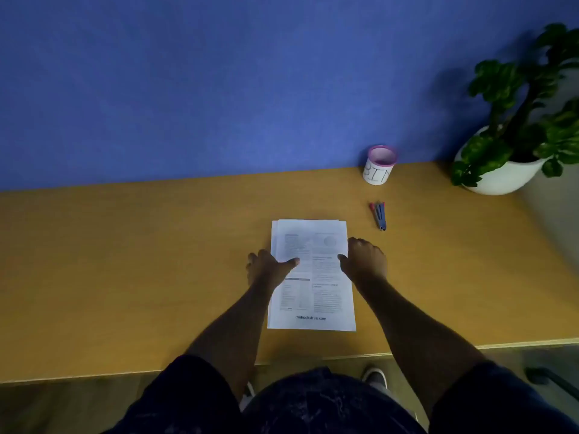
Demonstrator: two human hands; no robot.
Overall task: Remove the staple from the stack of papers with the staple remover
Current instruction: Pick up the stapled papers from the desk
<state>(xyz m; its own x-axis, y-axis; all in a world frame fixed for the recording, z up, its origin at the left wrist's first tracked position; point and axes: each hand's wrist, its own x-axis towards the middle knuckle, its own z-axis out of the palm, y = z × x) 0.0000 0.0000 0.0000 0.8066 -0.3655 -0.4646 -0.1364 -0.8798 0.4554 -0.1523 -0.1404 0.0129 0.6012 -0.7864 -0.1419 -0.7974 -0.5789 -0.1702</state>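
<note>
Head view: stack of papers (311,274) lay at centre frame on the desk (125,261); staple remover (379,216) sat untouched up and right of it. Left hand (266,267) and right hand (365,260) flanked the sheets, fingers open, thumbs resting on the page, gripping nothing. Risk: the staple was not discernible; loose sheets could slide or tear when pried.

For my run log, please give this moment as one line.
stage: start | left hand: flat on papers | right hand: at papers' right edge | remover: untouched, right of papers | staple: not visible
</note>
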